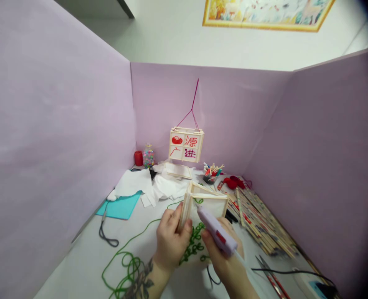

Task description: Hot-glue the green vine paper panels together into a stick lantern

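My left hand point(173, 238) is closed around the left side of a small wooden-framed paper lantern point(213, 204), holding it tilted above the table. Loops of green cord point(194, 247) decorate its near face. In my right hand point(225, 251) is a lilac hot glue gun point(216, 228) with a red patch on its side. The nozzle points at the near face, close to the upper edge and a green loop; whether it touches is too small to tell. A loose length of green cord point(129, 265) trails over the table at the left.
A finished-looking lantern point(186, 145) hangs at the back. White paper point(134, 182) and a turquoise sheet point(120, 207) lie left. Wooden sticks point(264, 220), red yarn point(233, 182), scissors point(272, 276) and a black cable point(283, 272) are right. A cup of pens point(211, 176) stands behind.
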### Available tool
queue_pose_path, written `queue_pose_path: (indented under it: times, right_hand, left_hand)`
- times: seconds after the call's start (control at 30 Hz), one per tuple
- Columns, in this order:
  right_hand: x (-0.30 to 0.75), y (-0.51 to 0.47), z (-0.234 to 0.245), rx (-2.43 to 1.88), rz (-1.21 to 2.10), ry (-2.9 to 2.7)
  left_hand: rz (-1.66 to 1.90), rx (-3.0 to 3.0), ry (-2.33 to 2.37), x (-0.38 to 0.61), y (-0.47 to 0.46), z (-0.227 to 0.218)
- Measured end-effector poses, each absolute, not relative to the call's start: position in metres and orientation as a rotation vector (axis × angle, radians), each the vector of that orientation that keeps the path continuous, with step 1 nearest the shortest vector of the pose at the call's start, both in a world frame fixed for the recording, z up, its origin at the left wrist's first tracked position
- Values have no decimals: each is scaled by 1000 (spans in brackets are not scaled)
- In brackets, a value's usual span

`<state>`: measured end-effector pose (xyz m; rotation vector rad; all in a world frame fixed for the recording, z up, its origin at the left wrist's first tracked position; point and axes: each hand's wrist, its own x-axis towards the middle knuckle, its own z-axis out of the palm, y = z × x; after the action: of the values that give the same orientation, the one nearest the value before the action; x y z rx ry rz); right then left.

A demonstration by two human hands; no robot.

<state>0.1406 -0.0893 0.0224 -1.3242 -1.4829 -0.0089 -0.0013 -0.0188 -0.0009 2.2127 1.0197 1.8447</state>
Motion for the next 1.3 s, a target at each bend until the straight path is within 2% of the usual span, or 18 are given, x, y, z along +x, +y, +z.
queue_pose_path:
  times: [0.93, 1.3]
  right_hand:
    - [134, -87, 15, -1411, 88, -1281]
    - [136, -86, 16, -1385, 10, -1398]
  left_hand:
    - [1837, 2198, 944, 0, -24, 0]
    - [1838, 2193, 962, 0, -24, -2]
